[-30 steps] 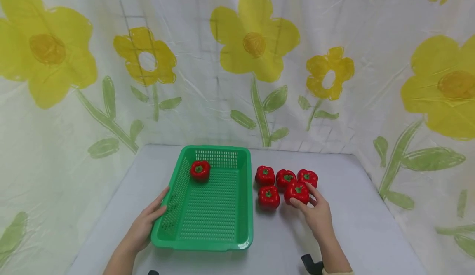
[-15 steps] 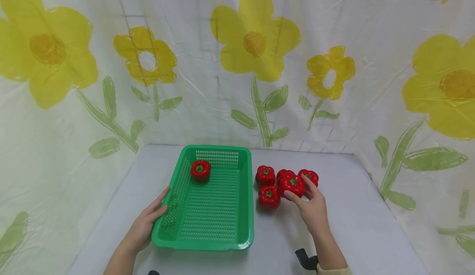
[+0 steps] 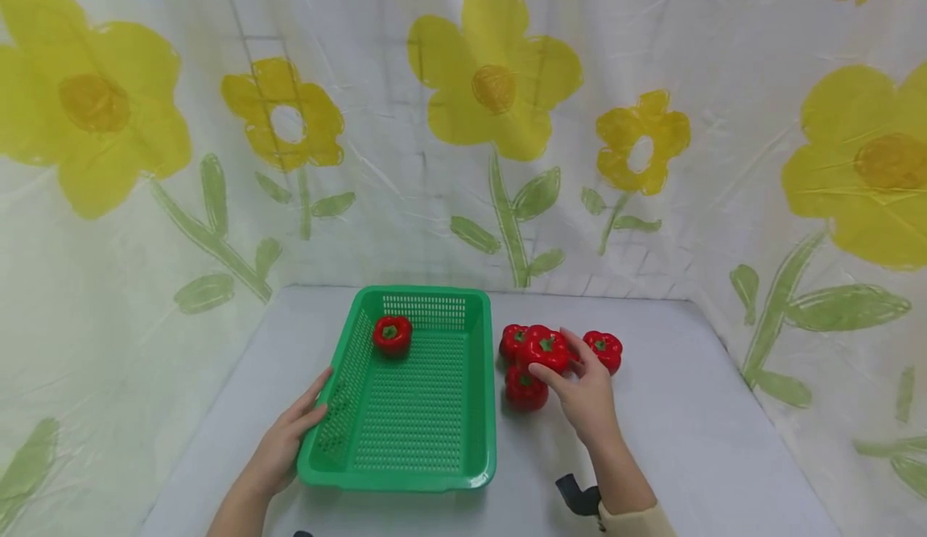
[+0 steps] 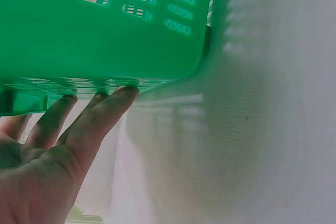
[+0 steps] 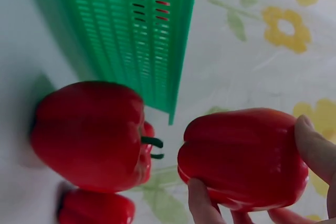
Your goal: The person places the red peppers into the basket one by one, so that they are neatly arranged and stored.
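My right hand [image 3: 585, 396] holds a red bell pepper [image 3: 537, 349] between thumb and fingers, lifted above the others. In the right wrist view, this bell pepper [image 5: 241, 156] hangs apart from a bell pepper [image 5: 89, 137] standing on the table. The straight fingers of my left hand [image 3: 281, 440] touch the left side of a green plastic basket [image 3: 483, 408]; the left wrist view has those fingers [image 4: 100, 124] against the basket's outside [image 4: 105, 51]. Inside, at the back left, stands one bell pepper [image 3: 393, 340].
Right of the basket are a front bell pepper [image 3: 526, 393], a back bell pepper [image 3: 510, 342] partly covered, and another bell pepper [image 3: 605, 352] farther right. They stand on a white table [image 3: 695, 408]. A flower-printed curtain [image 3: 376, 223] hangs behind.
My right hand has lifted the bell pepper and carried it left, over the others. The left hand and the basket stay where they were.
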`<move>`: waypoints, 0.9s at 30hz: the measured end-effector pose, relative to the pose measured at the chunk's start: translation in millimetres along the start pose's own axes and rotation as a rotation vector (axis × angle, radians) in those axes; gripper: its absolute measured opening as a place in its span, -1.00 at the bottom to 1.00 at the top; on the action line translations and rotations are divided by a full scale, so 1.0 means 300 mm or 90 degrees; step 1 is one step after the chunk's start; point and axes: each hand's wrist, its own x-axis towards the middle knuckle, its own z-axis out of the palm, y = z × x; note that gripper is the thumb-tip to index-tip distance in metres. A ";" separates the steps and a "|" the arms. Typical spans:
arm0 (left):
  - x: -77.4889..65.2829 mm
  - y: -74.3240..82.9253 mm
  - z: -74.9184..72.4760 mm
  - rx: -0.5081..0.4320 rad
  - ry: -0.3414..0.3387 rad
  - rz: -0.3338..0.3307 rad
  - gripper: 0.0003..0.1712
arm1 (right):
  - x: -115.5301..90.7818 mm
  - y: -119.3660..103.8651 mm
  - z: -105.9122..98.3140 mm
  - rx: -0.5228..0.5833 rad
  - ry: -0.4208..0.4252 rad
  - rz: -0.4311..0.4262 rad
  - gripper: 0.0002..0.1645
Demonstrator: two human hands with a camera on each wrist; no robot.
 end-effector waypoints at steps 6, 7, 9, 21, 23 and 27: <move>0.000 0.003 0.000 0.004 0.006 0.010 -0.30 | 0.014 -0.029 0.030 0.009 -0.023 -0.007 0.03; 0.001 0.004 0.000 0.004 0.007 0.010 -0.30 | 0.017 -0.033 0.035 0.009 -0.027 -0.007 0.03; 0.001 0.006 0.002 0.003 0.010 0.008 -0.31 | 0.022 -0.039 0.047 0.009 -0.034 -0.007 0.03; -0.005 0.003 0.008 -0.001 0.013 0.002 -0.31 | 0.037 -0.088 0.128 0.012 -0.057 -0.015 0.01; -0.004 0.004 0.008 0.000 0.015 0.002 -0.31 | 0.040 -0.099 0.138 0.011 -0.058 -0.014 0.01; -0.001 0.004 0.008 0.001 0.018 -0.001 -0.32 | 0.046 -0.120 0.158 0.003 -0.058 -0.008 0.00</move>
